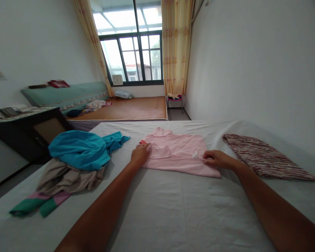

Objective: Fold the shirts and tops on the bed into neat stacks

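A pink garment (177, 150) lies partly folded and flat on the white bed sheet (173, 210) in front of me. My left hand (140, 154) grips its left edge with fingers curled over the cloth. My right hand (215, 159) pinches its lower right edge, close to a small white tag. Both arms reach forward over the bed.
A heap of clothes sits at the left: a blue garment (80, 148), a beige one (68, 178) and a green and pink piece (34, 206). A folded striped cloth (262, 157) lies at the right by the wall. A dark desk (28, 129) and a second bed (120, 108) stand beyond.
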### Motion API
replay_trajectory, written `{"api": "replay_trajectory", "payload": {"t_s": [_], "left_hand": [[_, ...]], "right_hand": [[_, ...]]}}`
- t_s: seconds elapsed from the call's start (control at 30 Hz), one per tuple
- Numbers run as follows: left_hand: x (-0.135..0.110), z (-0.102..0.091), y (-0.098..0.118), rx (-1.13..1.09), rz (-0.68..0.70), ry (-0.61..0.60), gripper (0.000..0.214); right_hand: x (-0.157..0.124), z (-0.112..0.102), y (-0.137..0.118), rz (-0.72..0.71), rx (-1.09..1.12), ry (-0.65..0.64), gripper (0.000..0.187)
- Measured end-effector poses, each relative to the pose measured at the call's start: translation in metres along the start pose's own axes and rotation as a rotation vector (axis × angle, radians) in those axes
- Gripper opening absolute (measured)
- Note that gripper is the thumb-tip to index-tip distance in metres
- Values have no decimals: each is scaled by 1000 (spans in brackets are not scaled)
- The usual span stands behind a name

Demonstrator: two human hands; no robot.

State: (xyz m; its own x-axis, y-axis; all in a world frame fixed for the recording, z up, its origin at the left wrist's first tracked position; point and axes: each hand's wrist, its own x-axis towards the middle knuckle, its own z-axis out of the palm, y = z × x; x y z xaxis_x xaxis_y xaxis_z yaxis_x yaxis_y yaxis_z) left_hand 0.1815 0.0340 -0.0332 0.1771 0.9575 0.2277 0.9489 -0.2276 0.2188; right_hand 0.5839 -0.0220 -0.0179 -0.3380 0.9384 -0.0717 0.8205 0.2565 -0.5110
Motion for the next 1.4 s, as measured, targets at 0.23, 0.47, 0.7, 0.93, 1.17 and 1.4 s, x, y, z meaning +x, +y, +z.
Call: {"api": "replay_trajectory", "payload": {"t_s": [0.23,0.47,0.7,0.93,1.17,1.4], "left_hand": [[6,-4,-3,-78,28,149,35],[-2,-11,10,-21,108,305,43],[-26,12,33,-59,523,-60,44],[-31,24,31,-56,458,-77,48],[-33,22,30,-29,353,-47,48],[-23,18,16,-155,293,-51,43]], "right_hand": [[1,0,2,-14,-6,33,26],[5,4,0,45,-2,200,24],[15,29,-16,-338,-38,171,33],[80,1,31,-14,-199,357,31],[138,-10,52,191,-176,408,47],[142,-30,32,121,29,220,40]]}}
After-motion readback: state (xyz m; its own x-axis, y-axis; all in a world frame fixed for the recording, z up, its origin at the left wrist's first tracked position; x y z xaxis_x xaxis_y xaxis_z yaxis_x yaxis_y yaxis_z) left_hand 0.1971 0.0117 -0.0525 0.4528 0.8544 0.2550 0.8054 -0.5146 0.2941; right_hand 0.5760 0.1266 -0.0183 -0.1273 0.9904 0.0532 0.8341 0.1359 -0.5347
